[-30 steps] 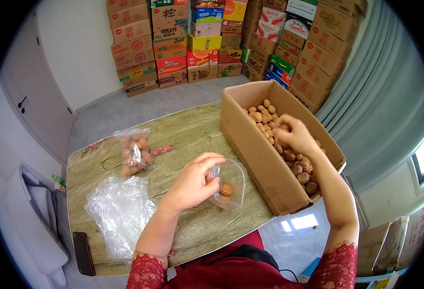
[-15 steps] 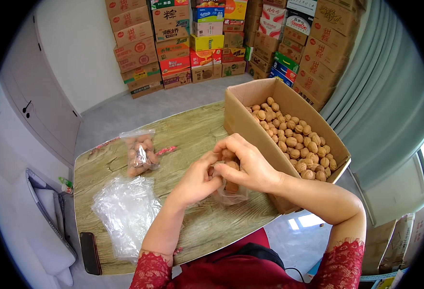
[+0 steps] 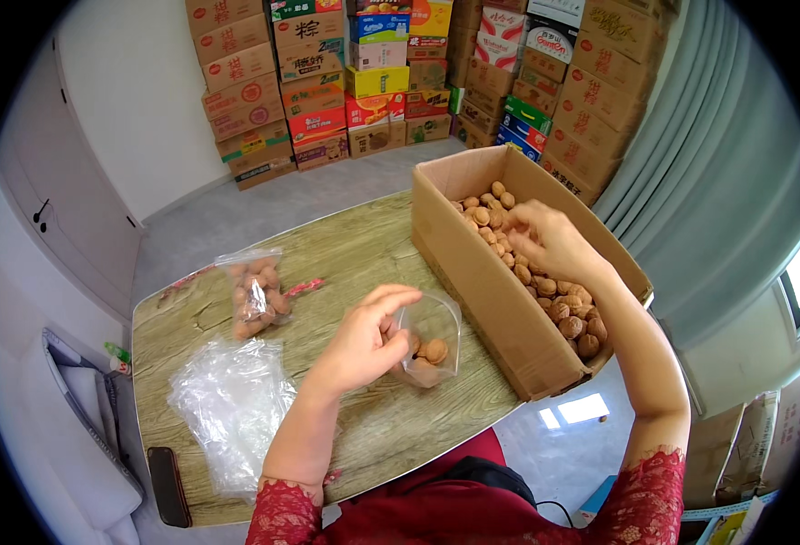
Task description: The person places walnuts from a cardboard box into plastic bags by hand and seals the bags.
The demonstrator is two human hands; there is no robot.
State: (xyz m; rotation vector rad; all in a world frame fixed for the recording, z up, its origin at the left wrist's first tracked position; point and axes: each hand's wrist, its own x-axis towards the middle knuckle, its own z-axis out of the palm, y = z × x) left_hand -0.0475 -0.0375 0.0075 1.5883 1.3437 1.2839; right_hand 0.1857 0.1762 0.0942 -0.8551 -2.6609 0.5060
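Between the two hands lies the near wall of a long cardboard box (image 3: 500,300), which stands open on the right part of the table (image 3: 355,245). Left of that wall, the left hand (image 3: 364,341) pinches the rim of a small clear plastic bag (image 3: 432,341) and holds its mouth open just above the table; a few walnuts lie in the bottom of the bag. Over the box, the right hand (image 3: 550,241) reaches down with its fingers curled into the heap of walnuts (image 3: 554,300) that covers the box floor; whether it has closed on any nut cannot be told, since the fingertips are hidden among them. Beyond the left hand, farther from the person and to its left, a filled clear bag of walnuts (image 3: 255,295) lies on the table with a small red strip beside it. Nearer the person, left of the left forearm, lies a crumpled pile of empty clear bags (image 3: 232,404), and past it, at the table's near left corner, a dark phone (image 3: 168,486). Far beyond both hands, stacked cartons (image 3: 327,82) stand along the wall.
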